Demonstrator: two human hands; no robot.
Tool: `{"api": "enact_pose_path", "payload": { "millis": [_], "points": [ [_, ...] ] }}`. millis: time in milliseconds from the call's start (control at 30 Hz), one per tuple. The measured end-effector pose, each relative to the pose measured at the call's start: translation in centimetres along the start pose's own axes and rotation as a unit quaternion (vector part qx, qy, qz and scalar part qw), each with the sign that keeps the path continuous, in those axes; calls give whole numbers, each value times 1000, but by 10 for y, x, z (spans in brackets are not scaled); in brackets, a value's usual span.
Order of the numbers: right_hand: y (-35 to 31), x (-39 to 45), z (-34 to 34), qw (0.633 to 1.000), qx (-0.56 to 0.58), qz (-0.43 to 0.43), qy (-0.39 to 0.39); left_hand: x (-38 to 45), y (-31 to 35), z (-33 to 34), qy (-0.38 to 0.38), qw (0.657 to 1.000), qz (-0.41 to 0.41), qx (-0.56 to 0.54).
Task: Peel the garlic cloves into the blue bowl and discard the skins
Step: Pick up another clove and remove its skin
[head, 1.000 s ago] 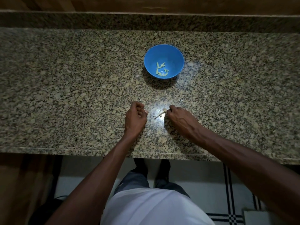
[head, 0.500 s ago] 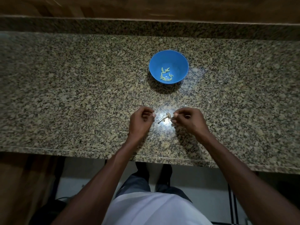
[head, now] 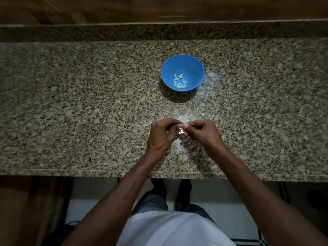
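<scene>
A blue bowl [head: 182, 63] stands on the granite counter [head: 88, 107], beyond my hands, with several pale peeled garlic cloves [head: 179, 81] at its bottom. My left hand [head: 162, 134] and my right hand [head: 200, 133] meet fingertip to fingertip a little above the counter, nearer its front edge. Between them they pinch a small pale garlic clove [head: 181, 131]; only a sliver of it shows between the fingers. Both hands have curled fingers.
The counter's front edge [head: 106, 170] runs just below my wrists. A raised granite backsplash [head: 159, 31] and a wooden wall close off the back. Tiny bits of skin [head: 201, 113] lie on the counter near my right hand.
My right hand lifted the garlic piece off the counter and moved left. My left hand came in to meet it, so both now pinch it together.
</scene>
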State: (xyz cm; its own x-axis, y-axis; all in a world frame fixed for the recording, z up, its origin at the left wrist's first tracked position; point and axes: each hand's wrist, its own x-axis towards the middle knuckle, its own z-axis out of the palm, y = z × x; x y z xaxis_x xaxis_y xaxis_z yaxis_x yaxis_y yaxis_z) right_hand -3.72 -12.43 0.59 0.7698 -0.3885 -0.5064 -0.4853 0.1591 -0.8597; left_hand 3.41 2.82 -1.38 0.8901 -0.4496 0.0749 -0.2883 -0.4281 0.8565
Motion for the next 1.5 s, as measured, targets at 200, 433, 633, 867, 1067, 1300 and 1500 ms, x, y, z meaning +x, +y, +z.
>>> {"api": "enact_pose_path", "payload": {
  "millis": [200,433,633,867,1067,1300,1500],
  "points": [
    [4,5,17,978,-158,-94,99,1,-2,3,-3,989,-134,-65],
    [10,14,20,968,-173,-158,90,9,-13,-12,-96,939,-247,-220],
    [14,21,26,983,-109,-125,85,20,-16,-15,-123,913,-279,-273],
    [12,16,26,992,109,-8,69,25,-24,-24,-91,931,-247,-253],
    [15,11,24,990,130,11,54,22,-32,-26,-105,959,-201,-167],
    [17,8,21,994,109,17,23,18,-28,-33,-162,973,-140,-81],
    [15,10,11,998,65,7,-15,8,-25,-19,-94,971,-183,-121]
  ]
}}
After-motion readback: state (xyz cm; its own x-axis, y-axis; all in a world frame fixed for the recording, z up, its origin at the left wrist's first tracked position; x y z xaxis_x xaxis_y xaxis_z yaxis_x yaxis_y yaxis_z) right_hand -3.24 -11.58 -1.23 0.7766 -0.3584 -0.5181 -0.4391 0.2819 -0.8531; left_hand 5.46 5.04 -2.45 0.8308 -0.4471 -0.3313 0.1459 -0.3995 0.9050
